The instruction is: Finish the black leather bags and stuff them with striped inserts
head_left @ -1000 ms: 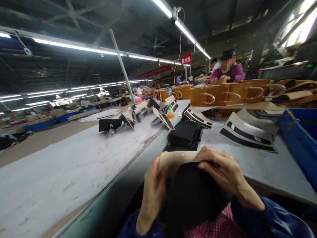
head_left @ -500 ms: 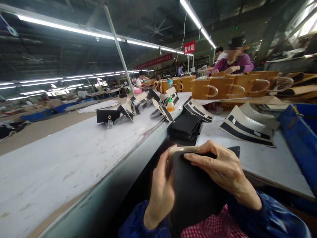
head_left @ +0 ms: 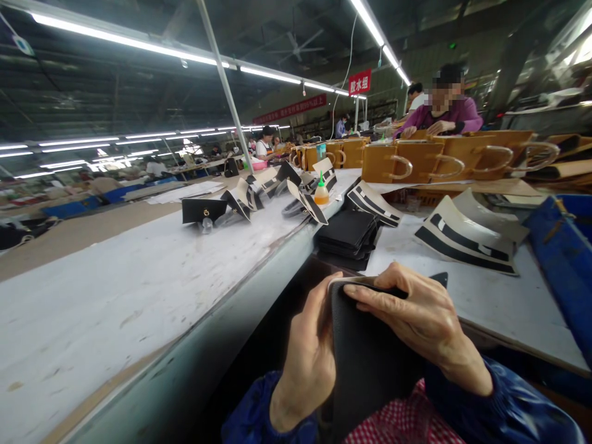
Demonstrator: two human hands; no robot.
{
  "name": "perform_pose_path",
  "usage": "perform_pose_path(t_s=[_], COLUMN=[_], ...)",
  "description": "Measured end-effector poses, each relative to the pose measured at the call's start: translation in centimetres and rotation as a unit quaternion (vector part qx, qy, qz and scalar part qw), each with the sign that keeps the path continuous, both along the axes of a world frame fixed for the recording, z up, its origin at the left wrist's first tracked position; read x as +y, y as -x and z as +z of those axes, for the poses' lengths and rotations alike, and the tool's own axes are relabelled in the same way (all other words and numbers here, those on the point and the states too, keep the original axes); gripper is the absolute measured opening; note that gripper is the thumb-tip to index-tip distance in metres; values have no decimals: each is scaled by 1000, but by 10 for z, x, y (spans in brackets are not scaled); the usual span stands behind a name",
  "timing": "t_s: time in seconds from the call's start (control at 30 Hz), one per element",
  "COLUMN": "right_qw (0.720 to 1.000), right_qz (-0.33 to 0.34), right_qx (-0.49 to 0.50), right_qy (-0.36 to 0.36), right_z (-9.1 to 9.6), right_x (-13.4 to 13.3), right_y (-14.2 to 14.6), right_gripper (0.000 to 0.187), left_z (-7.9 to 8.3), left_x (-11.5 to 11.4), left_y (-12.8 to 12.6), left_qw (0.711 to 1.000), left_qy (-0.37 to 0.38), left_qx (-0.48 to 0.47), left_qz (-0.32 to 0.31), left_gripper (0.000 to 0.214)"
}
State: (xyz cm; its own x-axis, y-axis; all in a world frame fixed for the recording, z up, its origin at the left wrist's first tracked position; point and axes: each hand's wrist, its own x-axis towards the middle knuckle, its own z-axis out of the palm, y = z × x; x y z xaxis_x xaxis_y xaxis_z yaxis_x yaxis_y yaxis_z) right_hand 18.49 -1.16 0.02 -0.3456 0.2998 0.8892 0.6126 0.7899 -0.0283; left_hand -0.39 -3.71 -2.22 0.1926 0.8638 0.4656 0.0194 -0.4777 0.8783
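Observation:
A black leather-like panel (head_left: 370, 357) with a pale strip along its top edge is between my hands, above my lap. My left hand (head_left: 308, 357) grips its left edge near the top corner, fingers partly hidden behind it. My right hand (head_left: 423, 311) pinches the top edge, with fingers lying on the black face close to that corner. Just beyond my hands, a stack of black panels (head_left: 346, 234) sits at the bench edge. Curved pale panels with black strips (head_left: 467, 240) rest on the right-hand table.
A long white-covered bench (head_left: 139, 290) runs along my left, with black flap pieces (head_left: 203, 211) and a green-tipped glue bottle (head_left: 321, 192) on it. Tan bags (head_left: 420, 160) stand in a row ahead, a co-worker (head_left: 446, 111) behind them. A blue bin (head_left: 562, 265) is at the right.
The panel's top left corner has tilted, so less of its pale edge shows. My left hand has shifted slightly right with it; my right hand keeps its pinch. The view has shifted slightly.

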Motion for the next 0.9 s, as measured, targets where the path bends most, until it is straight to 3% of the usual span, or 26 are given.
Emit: perform_pose_path(t_s=[0.43, 0.73, 0.9], right_qw=[1000, 999, 998], right_qz=[10, 30, 36], right_qx=[-6, -3, -12], right_qy=[17, 41, 47], right_z=[-3, -9, -12], right_x=[3, 5, 6], right_y=[-2, 0, 6], right_gripper=[24, 26, 27], left_z=[-2, 7, 12], left_x=[0, 2, 7], left_y=[1, 4, 6], left_qw=[1000, 999, 998], left_qy=[-3, 41, 37], left_qx=[27, 3, 52], left_qz=[-4, -24, -22], left_gripper=[40, 45, 30])
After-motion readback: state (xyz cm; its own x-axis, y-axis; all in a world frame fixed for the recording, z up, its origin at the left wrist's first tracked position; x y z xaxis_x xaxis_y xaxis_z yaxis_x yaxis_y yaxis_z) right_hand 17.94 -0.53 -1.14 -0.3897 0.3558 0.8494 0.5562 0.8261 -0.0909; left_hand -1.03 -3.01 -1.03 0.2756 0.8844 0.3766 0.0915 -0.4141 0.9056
